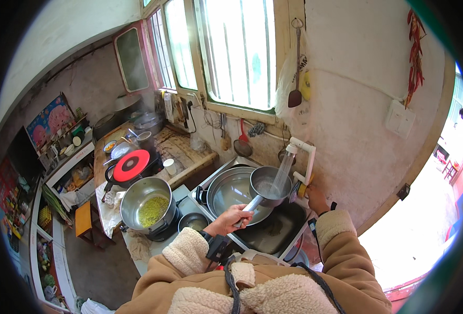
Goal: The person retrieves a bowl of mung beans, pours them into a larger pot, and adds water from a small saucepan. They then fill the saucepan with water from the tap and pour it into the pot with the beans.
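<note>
My left hand (pixel 233 220) grips the handle of a metal saucepan (pixel 259 181), which is held over the sink. Water streams into the saucepan from the white faucet (pixel 292 149) above it. Beneath it, a large metal pot (pixel 225 176) with water in it stands in the sink (pixel 290 239). My right hand (pixel 317 199) is by the wall at the pipe of the faucet, close to a yellow item; what its fingers touch is hard to make out. Left of the sink stands a deep steel pot (pixel 131 202) with green beans or grains (pixel 153 211) at its bottom.
A dark bowl or pan (pixel 193 220) sits between the steel pot and sink. Further left are a red lid (pixel 131 165) on a pan, a paper cup (pixel 169 166) and a wooden counter (pixel 176 143). A red-handled strainer (pixel 242 145) and a spatula (pixel 295 96) hang on the wall.
</note>
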Tool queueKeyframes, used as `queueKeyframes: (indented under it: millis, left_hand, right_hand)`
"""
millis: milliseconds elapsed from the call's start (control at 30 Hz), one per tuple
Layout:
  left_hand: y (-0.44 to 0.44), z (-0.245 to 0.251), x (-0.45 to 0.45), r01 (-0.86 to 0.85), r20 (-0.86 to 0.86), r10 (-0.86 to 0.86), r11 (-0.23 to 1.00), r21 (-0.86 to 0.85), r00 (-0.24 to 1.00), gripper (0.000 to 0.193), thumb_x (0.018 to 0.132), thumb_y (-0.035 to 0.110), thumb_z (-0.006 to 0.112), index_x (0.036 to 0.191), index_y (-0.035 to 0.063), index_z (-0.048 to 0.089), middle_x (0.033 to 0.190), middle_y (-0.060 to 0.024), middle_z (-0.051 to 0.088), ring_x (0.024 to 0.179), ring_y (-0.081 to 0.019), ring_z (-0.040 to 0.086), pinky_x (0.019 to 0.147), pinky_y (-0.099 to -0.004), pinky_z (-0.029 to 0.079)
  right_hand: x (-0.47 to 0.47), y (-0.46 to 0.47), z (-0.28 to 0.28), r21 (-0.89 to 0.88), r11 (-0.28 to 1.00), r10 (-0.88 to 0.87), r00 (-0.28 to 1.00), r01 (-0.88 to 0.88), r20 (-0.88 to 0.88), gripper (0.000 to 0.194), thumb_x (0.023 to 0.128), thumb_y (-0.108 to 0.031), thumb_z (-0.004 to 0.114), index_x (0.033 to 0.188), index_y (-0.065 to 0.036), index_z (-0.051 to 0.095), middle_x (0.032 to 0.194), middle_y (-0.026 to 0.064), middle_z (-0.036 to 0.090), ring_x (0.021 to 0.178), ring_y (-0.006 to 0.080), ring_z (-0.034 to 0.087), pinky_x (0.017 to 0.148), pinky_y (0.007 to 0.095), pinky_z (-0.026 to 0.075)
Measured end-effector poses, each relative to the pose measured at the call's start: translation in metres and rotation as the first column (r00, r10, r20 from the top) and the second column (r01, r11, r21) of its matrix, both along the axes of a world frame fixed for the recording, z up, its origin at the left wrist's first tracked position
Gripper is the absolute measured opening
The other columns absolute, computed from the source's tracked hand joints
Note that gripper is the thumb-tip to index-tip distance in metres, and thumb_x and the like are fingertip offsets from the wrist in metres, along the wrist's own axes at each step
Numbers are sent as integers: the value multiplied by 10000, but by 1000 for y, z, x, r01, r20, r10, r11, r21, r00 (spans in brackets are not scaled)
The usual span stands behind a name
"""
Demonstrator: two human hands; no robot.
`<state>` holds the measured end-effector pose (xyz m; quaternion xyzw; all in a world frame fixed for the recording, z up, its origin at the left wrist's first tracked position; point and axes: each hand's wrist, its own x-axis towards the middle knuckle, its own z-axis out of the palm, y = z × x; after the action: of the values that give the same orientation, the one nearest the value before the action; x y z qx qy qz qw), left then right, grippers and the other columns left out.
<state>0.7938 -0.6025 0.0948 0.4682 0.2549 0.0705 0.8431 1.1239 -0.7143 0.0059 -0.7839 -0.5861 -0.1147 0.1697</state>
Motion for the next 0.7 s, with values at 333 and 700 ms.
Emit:
queueKeyframes:
  millis: [333, 700]
  left_hand:
    - [-2, -4, -1, -10, 17, 10, 1000, -4, 1000, 64, 854, 52, 521, 889, 26, 474, 654, -5, 487, 481, -41, 448, 397, -175, 363]
    - [-6, 2, -3, -14, 20, 14, 1000, -19, 1000, 91, 853, 35, 525, 928, 38, 474, 662, 4, 478, 489, -36, 439, 404, -162, 358]
  right_hand:
    - [1, 1, 2, -78, 997, -34, 992, 25, -118, 327, 667, 72, 499, 970, -38, 551, 1115, 164, 498, 1020, 338, 491, 833, 381, 439]
    - [1, 0, -3, -40, 999, -5, 992, -1, -127, 354, 655, 97, 489, 982, -28, 542, 1118, 166, 495, 1027, 346, 482, 859, 375, 424]
